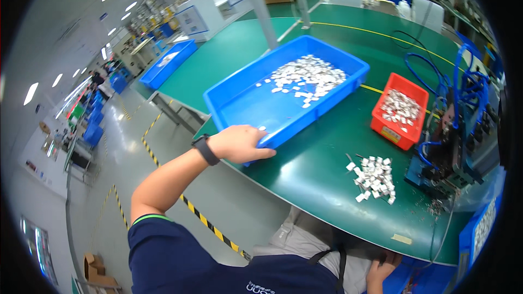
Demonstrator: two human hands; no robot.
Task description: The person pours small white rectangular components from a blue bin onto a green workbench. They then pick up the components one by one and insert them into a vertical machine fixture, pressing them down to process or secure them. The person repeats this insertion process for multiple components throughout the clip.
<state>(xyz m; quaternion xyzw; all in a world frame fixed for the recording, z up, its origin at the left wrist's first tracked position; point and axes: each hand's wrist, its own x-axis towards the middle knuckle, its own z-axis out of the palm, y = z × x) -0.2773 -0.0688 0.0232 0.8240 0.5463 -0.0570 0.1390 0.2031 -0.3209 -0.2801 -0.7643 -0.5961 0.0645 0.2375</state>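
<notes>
My left hand [242, 142], with a dark band at the wrist, grips the near left corner of a large blue plastic tray [248, 84]. Its fingers lie over the rim and the thumb is on the outside wall. Small white pieces [310, 73] are spread over the tray's far right part, and a few lie apart from them. Low at the table's front edge is my right hand [383, 268], beside my lap and a blue container [430, 276]; its fingers are partly hidden. A loose pile of white pieces with thin leads [376, 178] lies on the green table [305, 177].
A red bin [389, 133] of similar pieces stands right of the tray. Further right is a machine [455, 141] with blue hoses. Another blue tray [158, 76] sits at the table's far left. A grey post [259, 8] rises behind the tray.
</notes>
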